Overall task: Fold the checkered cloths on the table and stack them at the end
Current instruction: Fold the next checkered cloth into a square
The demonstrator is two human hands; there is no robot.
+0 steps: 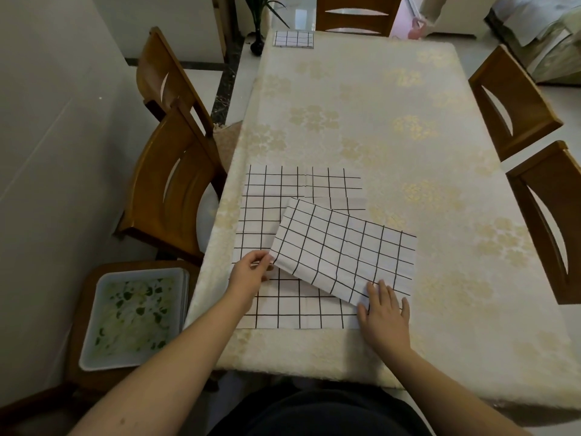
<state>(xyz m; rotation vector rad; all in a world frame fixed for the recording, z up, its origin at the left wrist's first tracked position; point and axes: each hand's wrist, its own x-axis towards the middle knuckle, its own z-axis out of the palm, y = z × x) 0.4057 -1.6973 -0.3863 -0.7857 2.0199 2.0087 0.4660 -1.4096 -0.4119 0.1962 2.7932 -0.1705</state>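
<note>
Cream floral cloth covers the long tabletop (361, 105), with wooden chairs drawn up along both sides and one at the far end. At the near edge, the left hand (250, 272) pinches the lower left corner of a folded checkered cloth (345, 250) between thumb and fingers, lifting that corner slightly. The right hand (385, 309) lies flat with fingers straight and spread, pressing down on the near right corner of the same folded cloth. This cloth sits at a slant, its long side running from upper left to lower right. It rests on top of a larger unfolded checkered cloth (273, 199) spread flat beneath, which shows beyond it on the far side, on the left and along the near edge. Well apart, at the far left corner of the tabletop, a small folded checkered cloth (293, 39) lies squarely on its own. On a low wooden stool to the left of the person sits a white tray (133, 316) with a green leaf pattern. A dark vase (256, 42) with green leaves stands on the floor beyond the far left corner
</note>
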